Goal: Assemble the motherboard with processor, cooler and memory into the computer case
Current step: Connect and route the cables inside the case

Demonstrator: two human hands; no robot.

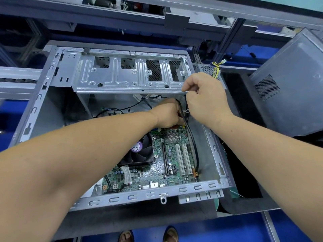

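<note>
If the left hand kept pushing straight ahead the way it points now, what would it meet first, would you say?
Probably the black cable right at the left hand, then the case side wall behind it. Depth is unclear, and the fingers are hidden.

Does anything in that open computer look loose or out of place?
Mostly tidy: the motherboard lies flat in the case, with the cooler fan on it. One oddity: a yellow-and-black cable dangles unplugged outside the case's far right corner. Both hands are working on the black cable inside.
</note>
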